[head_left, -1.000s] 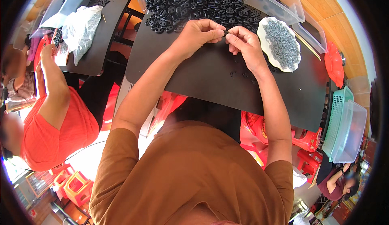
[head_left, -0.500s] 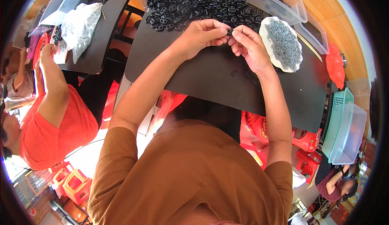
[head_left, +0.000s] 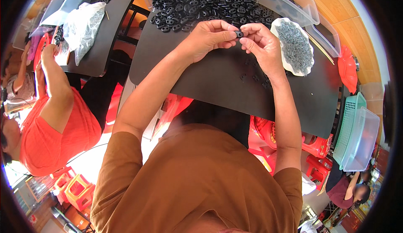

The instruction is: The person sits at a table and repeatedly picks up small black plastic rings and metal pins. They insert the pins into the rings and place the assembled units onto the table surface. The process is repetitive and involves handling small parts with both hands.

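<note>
Left hand [head_left: 208, 39] pinched black piece [head_left: 239, 34] at fingertips; right hand [head_left: 267, 45], thumb and finger apart, bracketed its protruding end.

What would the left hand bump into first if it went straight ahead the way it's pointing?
Probably the right hand, just past the black piece that the left hand pinches. Depth is hard to judge here, so it might slip by a little above or below.

left grip [head_left: 208, 40] on black piece [head_left: 239, 34], dark table [head_left: 210, 79]
</note>
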Action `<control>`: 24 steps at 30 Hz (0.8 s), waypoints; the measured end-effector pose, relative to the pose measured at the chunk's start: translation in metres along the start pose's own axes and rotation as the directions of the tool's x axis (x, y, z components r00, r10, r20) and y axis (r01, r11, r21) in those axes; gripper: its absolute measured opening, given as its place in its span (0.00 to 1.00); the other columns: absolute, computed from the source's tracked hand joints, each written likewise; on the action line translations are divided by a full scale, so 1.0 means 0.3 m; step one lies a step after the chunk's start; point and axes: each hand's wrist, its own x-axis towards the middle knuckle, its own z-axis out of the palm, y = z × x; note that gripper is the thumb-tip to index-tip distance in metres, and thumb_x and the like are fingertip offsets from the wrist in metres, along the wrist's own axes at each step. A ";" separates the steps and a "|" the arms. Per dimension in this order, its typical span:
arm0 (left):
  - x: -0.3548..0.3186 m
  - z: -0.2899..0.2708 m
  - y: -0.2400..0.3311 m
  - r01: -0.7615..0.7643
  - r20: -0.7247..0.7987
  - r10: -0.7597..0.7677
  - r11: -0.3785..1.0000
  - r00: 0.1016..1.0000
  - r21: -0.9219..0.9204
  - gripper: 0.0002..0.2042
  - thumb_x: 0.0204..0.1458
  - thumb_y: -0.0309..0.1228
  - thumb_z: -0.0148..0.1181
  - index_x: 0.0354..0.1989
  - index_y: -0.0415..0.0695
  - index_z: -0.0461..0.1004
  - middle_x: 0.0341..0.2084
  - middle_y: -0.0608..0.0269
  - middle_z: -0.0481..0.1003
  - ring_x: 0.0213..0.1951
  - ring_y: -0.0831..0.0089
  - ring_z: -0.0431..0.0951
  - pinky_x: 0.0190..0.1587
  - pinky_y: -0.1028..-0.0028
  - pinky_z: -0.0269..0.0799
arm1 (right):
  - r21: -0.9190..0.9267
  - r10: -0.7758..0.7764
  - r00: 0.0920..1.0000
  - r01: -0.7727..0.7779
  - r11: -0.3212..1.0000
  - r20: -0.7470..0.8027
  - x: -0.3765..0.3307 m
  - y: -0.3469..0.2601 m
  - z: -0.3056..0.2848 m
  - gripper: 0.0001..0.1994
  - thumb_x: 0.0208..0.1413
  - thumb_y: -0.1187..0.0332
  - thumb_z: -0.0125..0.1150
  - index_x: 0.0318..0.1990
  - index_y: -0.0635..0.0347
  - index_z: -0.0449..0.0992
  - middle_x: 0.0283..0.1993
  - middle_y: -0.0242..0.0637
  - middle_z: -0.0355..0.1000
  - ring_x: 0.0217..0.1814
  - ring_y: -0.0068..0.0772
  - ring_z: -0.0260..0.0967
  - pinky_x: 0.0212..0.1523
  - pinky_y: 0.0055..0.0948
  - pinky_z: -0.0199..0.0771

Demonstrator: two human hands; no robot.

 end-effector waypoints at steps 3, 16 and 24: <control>-0.004 0.008 0.005 0.008 0.010 -0.007 1.000 1.000 -0.027 0.07 0.54 0.27 0.65 0.40 0.41 0.77 0.33 0.64 0.79 0.33 0.80 0.79 0.40 0.80 0.77 | -0.103 -0.045 0.999 0.048 0.994 0.026 -0.001 0.018 -0.006 0.09 0.56 0.76 0.63 0.45 0.61 0.77 0.35 0.27 0.74 0.33 0.13 0.69 0.32 0.16 0.70; -0.005 0.016 -0.008 -0.082 0.024 0.079 0.982 0.997 0.168 0.06 0.55 0.27 0.63 0.40 0.43 0.76 0.31 0.67 0.78 0.34 0.82 0.78 0.40 0.81 0.76 | -0.074 -0.012 0.998 0.016 0.997 0.056 0.006 0.028 -0.032 0.10 0.56 0.76 0.63 0.45 0.62 0.78 0.33 0.27 0.74 0.32 0.14 0.68 0.33 0.16 0.69; -0.012 0.043 -0.001 -0.186 0.026 0.185 0.959 0.982 0.216 0.08 0.55 0.27 0.63 0.42 0.41 0.76 0.30 0.69 0.77 0.32 0.84 0.75 0.40 0.81 0.74 | -0.009 0.006 1.000 -0.006 1.000 -0.006 0.003 0.016 -0.019 0.05 0.57 0.73 0.63 0.40 0.61 0.77 0.31 0.29 0.75 0.31 0.16 0.71 0.32 0.17 0.72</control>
